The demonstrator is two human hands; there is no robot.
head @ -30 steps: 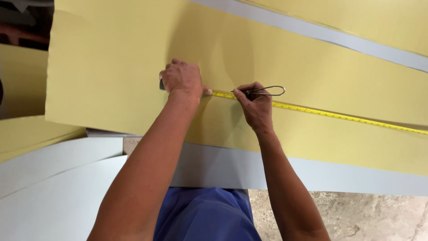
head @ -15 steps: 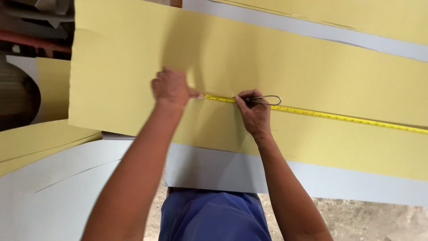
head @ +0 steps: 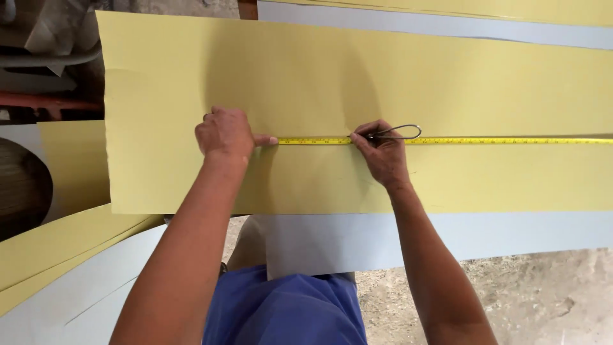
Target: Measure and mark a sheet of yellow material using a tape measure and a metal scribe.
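A large pale yellow sheet lies flat in front of me. A yellow measuring tape runs across it from the middle to the right edge of view. My left hand is curled, its thumb pressing the tape's end down on the sheet. My right hand grips a thin dark metal scriber with a looped handle, its tip held against the tape's edge.
A grey sheet sticks out below the yellow one, and another grey strip lies beyond it. More yellow and grey sheets are stacked at lower left. Bare concrete floor shows at lower right. Dark clutter sits at upper left.
The view has shifted, so the sheet and both hands sit further right and lower in frame. Both hands keep their hold on the tape and the scriber.
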